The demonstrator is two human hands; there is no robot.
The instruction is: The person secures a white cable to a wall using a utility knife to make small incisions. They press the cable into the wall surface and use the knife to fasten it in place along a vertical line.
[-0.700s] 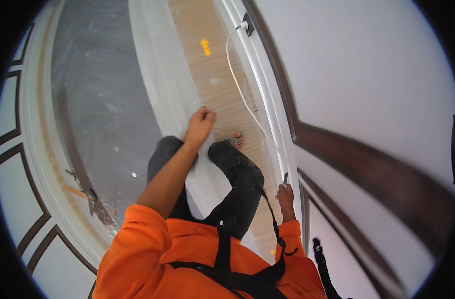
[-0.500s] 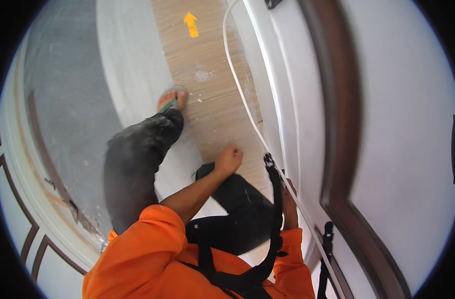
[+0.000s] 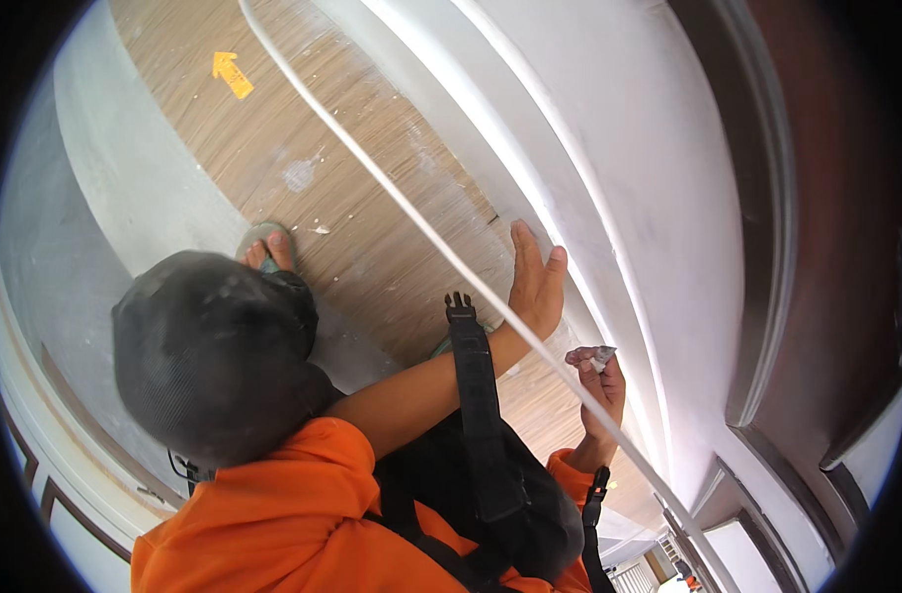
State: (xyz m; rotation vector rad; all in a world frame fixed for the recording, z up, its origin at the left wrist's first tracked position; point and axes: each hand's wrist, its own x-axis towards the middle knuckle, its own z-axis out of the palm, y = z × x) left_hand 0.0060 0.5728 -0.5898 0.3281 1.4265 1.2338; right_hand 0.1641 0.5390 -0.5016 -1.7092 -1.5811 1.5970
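My left hand (image 3: 538,293) is open, its fingers stretched out toward the white skirting (image 3: 491,148) at the foot of the wall. The fingertips are at or close to that surface; whether they touch it I cannot tell. Lower and to the right, my right hand (image 3: 601,395) is closed, pinching a small grey-white pointed piece (image 3: 597,358). White paste seems to be smeared on this piece and on the fingers. What exactly it is cannot be made out. It stands close beside the wall.
A white cable (image 3: 392,188) runs slantwise across the view, in front of my left wrist. A black strap with a buckle (image 3: 476,385) hangs over my lap. Wood-look flooring (image 3: 362,257) with white specks carries a yellow arrow (image 3: 233,75). Dark brown trim (image 3: 757,198) lines the right.
The view has swung, and the wall fills more of it. My left hand has gone from curled over my knee to stretched out at the skirting. My right hand and its piece have come into sight.
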